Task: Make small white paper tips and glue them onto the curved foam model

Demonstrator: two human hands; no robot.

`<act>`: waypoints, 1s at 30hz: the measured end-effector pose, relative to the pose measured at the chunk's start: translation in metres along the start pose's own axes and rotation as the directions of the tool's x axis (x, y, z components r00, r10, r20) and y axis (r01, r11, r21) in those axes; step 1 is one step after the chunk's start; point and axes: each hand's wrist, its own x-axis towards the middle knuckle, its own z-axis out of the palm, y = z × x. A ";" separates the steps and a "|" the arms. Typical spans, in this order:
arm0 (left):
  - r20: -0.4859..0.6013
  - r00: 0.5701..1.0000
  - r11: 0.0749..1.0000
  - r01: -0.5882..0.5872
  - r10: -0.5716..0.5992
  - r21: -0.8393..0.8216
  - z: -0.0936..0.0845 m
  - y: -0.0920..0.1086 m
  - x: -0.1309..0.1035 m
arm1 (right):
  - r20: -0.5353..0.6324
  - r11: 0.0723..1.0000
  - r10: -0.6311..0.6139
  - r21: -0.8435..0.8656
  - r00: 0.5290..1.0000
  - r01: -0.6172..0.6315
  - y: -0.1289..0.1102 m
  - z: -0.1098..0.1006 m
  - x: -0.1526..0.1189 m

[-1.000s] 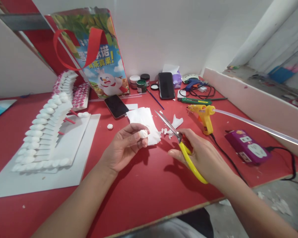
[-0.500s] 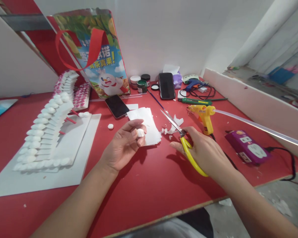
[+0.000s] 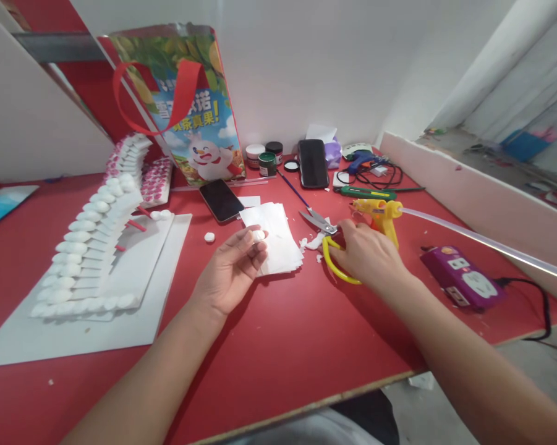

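Observation:
Between the thumb and fingers of my left hand (image 3: 234, 267) is a small white ball (image 3: 258, 235), held over a stack of white paper (image 3: 278, 247). My right hand (image 3: 368, 253) is on the yellow handles of the scissors (image 3: 340, 272), whose blades are parted and point left over white scraps (image 3: 314, 242). A second white ball (image 3: 209, 237) lies on the red table left of the paper. On the left, a curved white model (image 3: 90, 238) edged with white oval pieces rests on white boards (image 3: 169, 266).
Just beyond my right hand stands a yellow glue gun (image 3: 380, 213) with a long clear stick. A purple power strip (image 3: 463, 278) lies at right. Behind are two phones (image 3: 221, 199), paint jars (image 3: 267, 163), a green cutter (image 3: 368, 193) and a colourful bag (image 3: 199, 117).
My right hand has moved forward and slightly left with the scissors, whose blades have spread apart and lie lower. My left hand has shifted slightly forward with the ball.

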 end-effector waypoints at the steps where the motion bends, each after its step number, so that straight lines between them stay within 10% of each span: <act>1: 0.001 1.000 1.000 -0.009 0.009 0.006 0.000 0.000 0.000 | -0.001 1.000 -0.015 -0.007 1.000 0.015 -0.001 0.000 0.001; 7: 0.018 1.000 0.999 -0.020 0.019 0.029 0.000 0.000 0.000 | -0.008 0.995 -0.096 -0.042 0.995 0.096 -0.015 -0.025 -0.004; 12: 0.010 0.999 0.997 -0.051 0.051 0.053 -0.001 0.000 0.002 | -0.203 0.939 -0.187 0.251 0.961 0.236 -0.038 -0.046 0.002; 16: 0.043 0.994 0.986 -0.104 0.099 0.127 -0.001 0.001 0.002 | -0.364 0.456 -0.201 0.786 0.909 0.416 -0.054 -0.025 0.023; 20: 0.077 0.990 0.978 -0.133 0.122 0.160 -0.002 0.002 0.002 | -0.238 -0.060 -0.251 0.971 0.938 0.231 -0.058 0.002 0.031; 30: 0.127 0.959 0.918 -0.278 0.252 0.282 -0.004 0.004 0.005 | -0.099 -0.063 -0.280 0.994 0.955 0.085 -0.062 0.008 0.029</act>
